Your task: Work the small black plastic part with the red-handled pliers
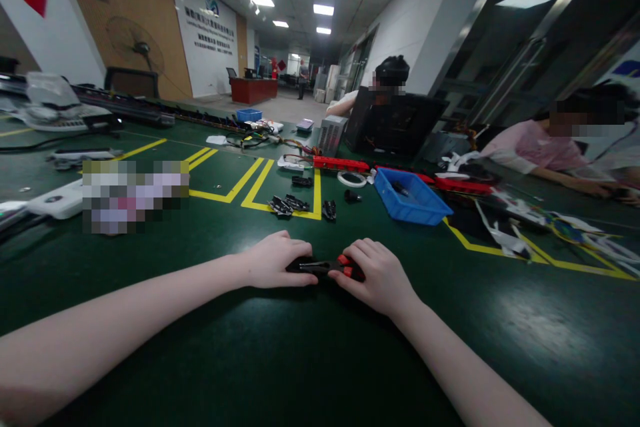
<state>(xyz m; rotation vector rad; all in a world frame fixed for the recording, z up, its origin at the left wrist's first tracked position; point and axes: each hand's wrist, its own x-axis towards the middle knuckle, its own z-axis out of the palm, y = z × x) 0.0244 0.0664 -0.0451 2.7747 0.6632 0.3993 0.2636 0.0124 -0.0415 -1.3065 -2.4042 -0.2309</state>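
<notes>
The left hand's grip (280, 261) covers one end of a red-and-black tool (325, 267), the right hand's grip (377, 273) the other, leaving its kind unclear. Pixelation masks an object (135, 199) on the worktop (240, 353). Small lettering on the wall sign (210, 37) is blurred.

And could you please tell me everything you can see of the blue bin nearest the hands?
The blue bin is an open, rectangular tub that looks like plastic, with sloping walls. It sits upright on the green table, beyond the right hand. A small dark thing lies inside, too unclear to identify. No hand touches it.
</notes>
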